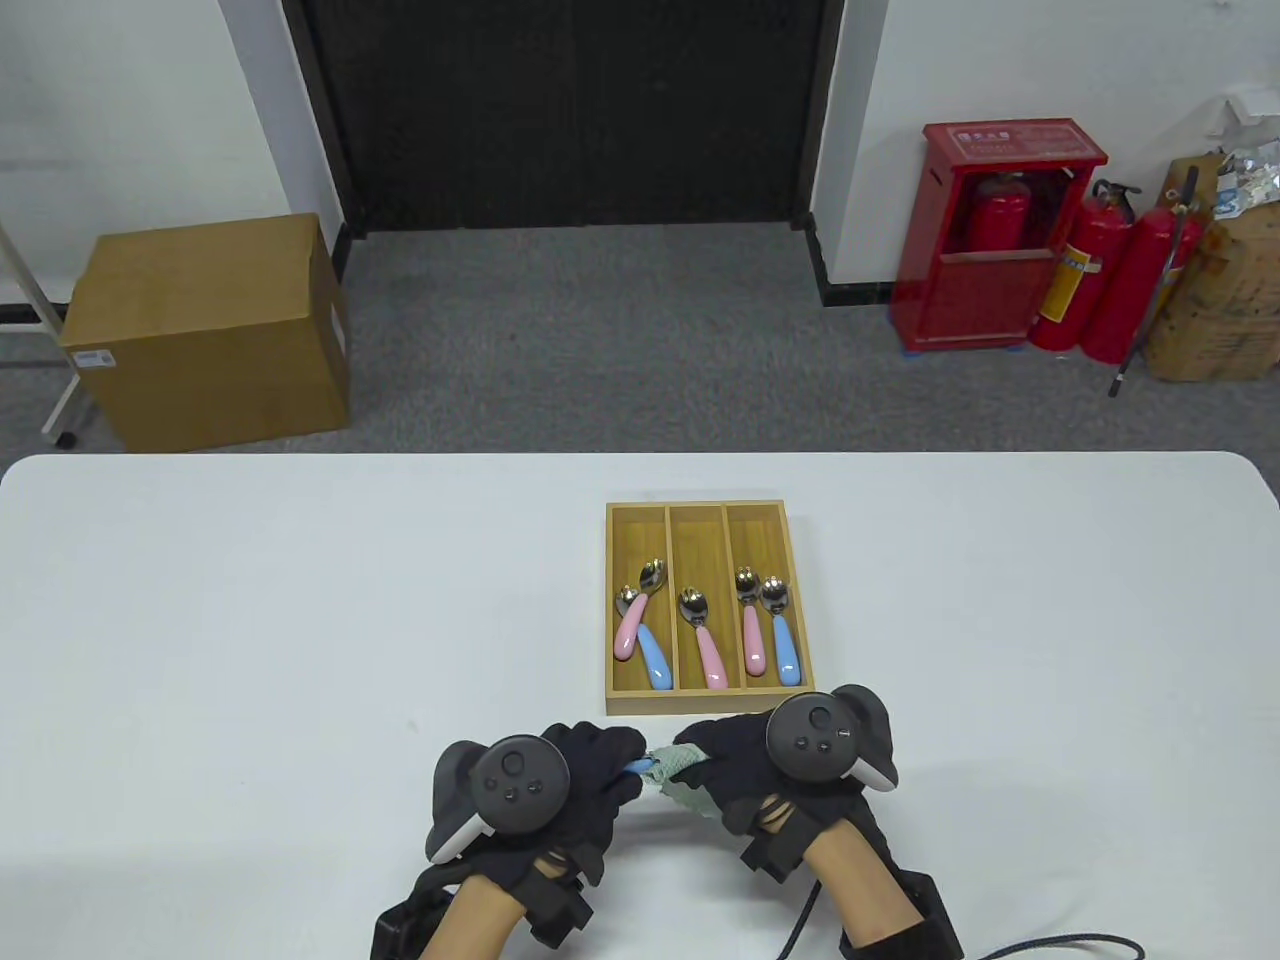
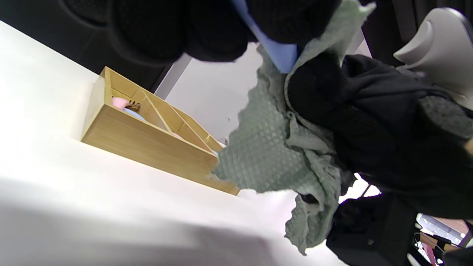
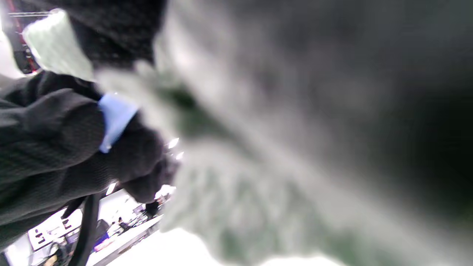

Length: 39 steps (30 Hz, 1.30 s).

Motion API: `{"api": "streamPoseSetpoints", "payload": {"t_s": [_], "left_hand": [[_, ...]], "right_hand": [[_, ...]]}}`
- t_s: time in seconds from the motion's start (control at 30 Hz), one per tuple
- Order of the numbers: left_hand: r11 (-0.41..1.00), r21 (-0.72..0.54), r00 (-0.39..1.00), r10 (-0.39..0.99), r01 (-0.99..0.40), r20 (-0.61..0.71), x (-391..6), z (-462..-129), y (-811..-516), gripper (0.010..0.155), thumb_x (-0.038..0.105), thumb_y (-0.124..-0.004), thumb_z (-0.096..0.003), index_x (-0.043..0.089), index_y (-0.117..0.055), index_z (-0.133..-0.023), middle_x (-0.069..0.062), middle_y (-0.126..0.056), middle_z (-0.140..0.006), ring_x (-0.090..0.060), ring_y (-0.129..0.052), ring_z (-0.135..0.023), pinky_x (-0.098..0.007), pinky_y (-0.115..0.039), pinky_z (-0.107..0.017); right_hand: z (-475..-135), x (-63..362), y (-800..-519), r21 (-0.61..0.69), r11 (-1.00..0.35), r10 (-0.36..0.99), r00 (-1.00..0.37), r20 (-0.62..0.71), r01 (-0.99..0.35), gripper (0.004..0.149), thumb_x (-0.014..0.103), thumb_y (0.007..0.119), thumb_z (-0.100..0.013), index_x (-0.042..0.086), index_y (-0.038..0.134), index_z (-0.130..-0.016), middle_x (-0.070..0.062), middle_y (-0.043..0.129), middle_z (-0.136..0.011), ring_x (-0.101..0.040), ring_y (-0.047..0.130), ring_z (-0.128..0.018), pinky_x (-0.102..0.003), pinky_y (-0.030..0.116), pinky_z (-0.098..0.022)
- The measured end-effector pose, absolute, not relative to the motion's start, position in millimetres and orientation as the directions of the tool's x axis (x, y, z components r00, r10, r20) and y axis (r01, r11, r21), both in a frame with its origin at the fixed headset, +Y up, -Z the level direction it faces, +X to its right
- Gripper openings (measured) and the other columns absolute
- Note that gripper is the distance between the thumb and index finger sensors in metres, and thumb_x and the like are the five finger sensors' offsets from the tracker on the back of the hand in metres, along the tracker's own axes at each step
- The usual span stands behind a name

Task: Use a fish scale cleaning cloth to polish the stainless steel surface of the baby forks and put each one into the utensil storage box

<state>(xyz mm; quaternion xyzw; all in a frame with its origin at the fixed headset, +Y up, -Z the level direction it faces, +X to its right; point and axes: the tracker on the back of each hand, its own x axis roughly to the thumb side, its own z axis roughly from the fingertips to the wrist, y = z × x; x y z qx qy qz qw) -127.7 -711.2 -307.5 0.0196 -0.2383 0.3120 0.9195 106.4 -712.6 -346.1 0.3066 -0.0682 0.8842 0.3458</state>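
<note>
Black-gloved hands meet at the near edge of the white desk (image 1: 300, 600), just in front of the box. The left hand (image 1: 560, 790) curls its grip round the blue handle of a fork (image 1: 640, 768), so the fork's long axis runs sideways, left to right, with the handle in the left fist and the metal end pointing toward the right hand (image 1: 760, 770). That metal end cannot be seen; it is buried in the green cloth (image 1: 680, 775), which the right hand's grip bunches round it. In the left wrist view the cloth (image 2: 273, 155) hangs down in waffled folds below the blue handle (image 2: 277, 53); the right wrist view is mostly blurred cloth, with a sliver of blue handle (image 3: 114, 118) between dark fingers. Both hands touch through the fork and cloth, held a little above the desk. Just beyond the right hand lies the wooden box (image 1: 708, 708), three long compartments running away from the person. It holds five utensils with handles toward the near wall: a pink and a blue one crossed in the left compartment, one pink in the middle, a pink and a blue side by side in the right. Judging from this, the fork would have to turn a quarter so its axis matches the compartments, and the right hand is the nearer one to the box.
</note>
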Motion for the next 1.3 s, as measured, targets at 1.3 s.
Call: {"api": "streamPoseSetpoints", "payload": {"t_s": [1.3], "left_hand": [[0.770, -0.101, 0.752, 0.637, -0.630, 0.167, -131.4, -360.7, -710.4, 0.051, 0.042, -0.075, -0.0489, 0.020, -0.069, -0.095, -0.006, -0.094, -0.073, -0.027, -0.100, -0.055, -0.058, -0.074, -0.058]], "right_hand": [[-348.6, 172.2, -716.3, -0.372, -0.519, 0.744, -0.621, 0.246, -0.770, 0.037, 0.033, 0.086, -0.033, 0.010, 0.099, -0.059, -0.016, 0.106, -0.033, -0.021, 0.102, -0.003, -0.042, 0.085, -0.004]]}}
